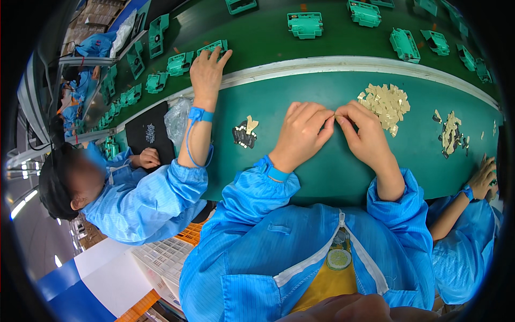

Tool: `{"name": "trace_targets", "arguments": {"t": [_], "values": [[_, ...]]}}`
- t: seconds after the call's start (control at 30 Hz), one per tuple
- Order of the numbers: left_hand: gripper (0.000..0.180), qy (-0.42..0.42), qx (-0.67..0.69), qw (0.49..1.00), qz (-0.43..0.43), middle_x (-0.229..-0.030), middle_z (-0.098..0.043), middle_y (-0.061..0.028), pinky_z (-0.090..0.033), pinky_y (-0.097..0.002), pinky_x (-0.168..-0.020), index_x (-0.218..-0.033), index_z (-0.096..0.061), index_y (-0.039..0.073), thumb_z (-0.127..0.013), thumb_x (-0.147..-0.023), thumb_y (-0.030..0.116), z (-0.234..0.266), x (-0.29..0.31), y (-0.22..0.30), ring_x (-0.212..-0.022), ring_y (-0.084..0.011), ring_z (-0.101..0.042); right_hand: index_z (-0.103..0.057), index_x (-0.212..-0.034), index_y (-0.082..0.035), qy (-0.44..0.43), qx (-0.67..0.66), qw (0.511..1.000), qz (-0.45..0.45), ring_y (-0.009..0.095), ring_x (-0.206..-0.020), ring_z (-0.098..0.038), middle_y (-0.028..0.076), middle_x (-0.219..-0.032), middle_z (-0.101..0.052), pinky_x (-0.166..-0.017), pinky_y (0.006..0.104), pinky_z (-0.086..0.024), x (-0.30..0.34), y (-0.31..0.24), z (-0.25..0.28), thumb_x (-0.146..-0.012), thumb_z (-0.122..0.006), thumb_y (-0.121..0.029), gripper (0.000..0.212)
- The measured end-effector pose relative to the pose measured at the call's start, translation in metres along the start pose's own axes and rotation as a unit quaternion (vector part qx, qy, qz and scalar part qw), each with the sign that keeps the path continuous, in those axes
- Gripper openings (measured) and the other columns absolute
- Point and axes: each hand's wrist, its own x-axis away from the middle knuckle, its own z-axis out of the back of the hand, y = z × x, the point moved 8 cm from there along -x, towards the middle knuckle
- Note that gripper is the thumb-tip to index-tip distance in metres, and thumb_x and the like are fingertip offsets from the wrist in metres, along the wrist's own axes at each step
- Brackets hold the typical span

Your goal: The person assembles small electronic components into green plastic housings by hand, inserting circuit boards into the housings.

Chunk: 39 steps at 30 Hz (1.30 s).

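Note:
Above the green work mat my left hand point(303, 130) and my right hand point(362, 130) meet fingertip to fingertip. Between them they pinch a tiny pale beige piece point(336, 116), mostly covered by the fingers, so its exact kind cannot be made out. A heap of flat beige pieces point(384, 104) lies just beyond my right hand. Off to the left of my left hand sits a small pile of black pieces point(244, 137) with a few beige ones on top. A blue wrist strap point(274, 169) circles my left wrist.
Past a pale rail point(332, 65), a green conveyor carries several teal plastic housings point(304, 25). A co-worker's hand point(208, 75) at left touches one housing. Another person's hand point(484, 180) rests at far right, near a mixed beige and black pile point(451, 134). A clear plastic bag point(177, 122) lies left.

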Motion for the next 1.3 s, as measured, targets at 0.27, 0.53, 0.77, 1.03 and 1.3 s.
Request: {"name": "trace_targets", "arguments": {"t": [0.27, 0.53, 0.77, 1.03, 1.3], "values": [[0.011, 0.024, 0.014, 1.0, 0.013, -0.086, -0.068, -0.008, -0.05, -0.0385, -0.073, -0.089, -0.069, 0.002, -0.073, -0.079, 0.0, 0.001, 0.001, -0.003, -0.076, -0.0267, -0.065, -0.064, -0.097, 0.001, -0.024, -0.053, 0.996, -0.06, 0.022, -0.075, -0.062, 0.012, -0.085, -0.063, -0.068, 0.0335, -0.049, 0.001, 0.005, -0.001, -0.093, -0.061, -0.001, 0.006], [0.006, 0.105, 0.064, 0.981, 0.152, -0.085, -0.067, -0.0097, -0.052, -0.0323, -0.065, -0.088, -0.068, 0.0, -0.069, -0.083, -0.004, 0.003, 0.01, -0.022, -0.072, -0.0226, -0.065, -0.067, -0.103, 0.001, 0.051, -0.271, 0.946, -0.169, 0.009, -0.079, -0.059, 0.001, -0.087, -0.065, -0.072, 0.0255, -0.048, 0.008, 0.04, 0.029, -0.096, -0.063, -0.004, 0.01], [0.009, -0.008, 0.024, 0.999, 0.047, -0.084, -0.066, -0.0054, -0.042, -0.0401, -0.074, -0.082, -0.071, 0.006, -0.073, -0.088, 0.013, -0.05, -0.02, 0.023, -0.077, -0.0251, -0.062, -0.068, -0.111, 0.002, 0.267, -0.354, 0.884, -0.15, 0.009, -0.082, -0.06, 0.002, -0.091, -0.067, -0.077, 0.0232, -0.049, 0.013, 0.064, 0.071, -0.098, -0.064, -0.007, 0.016], [0.013, -0.001, 0.036, 0.999, 0.04, -0.096, -0.067, -0.0047, -0.044, -0.035, -0.08, -0.099, -0.074, 0.008, -0.074, -0.086, 0.011, -0.062, -0.026, 0.017, -0.088, -0.0212, -0.063, -0.071, -0.116, 0.0, 0.267, -0.308, 0.898, -0.167, 0.008, -0.083, -0.06, 0.002, -0.096, -0.069, -0.078, 0.0229, -0.05, 0.012, 0.06, 0.071, -0.099, -0.064, -0.007, 0.02], [0.021, -0.001, 0.391, 0.893, 0.223, -0.115, -0.063, -0.0042, -0.046, -0.025, -0.083, -0.112, -0.069, 0.0, -0.064, -0.095, 0.011, -0.048, -0.024, -0.027, -0.095, -0.0127, -0.059, -0.064, -0.119, -0.001, 0.069, -0.313, 0.938, -0.132, 0.006, -0.085, -0.059, 0.001, -0.094, -0.066, -0.078, 0.0214, -0.048, 0.004, 0.037, 0.04, -0.097, -0.064, -0.004, 0.022]]}}
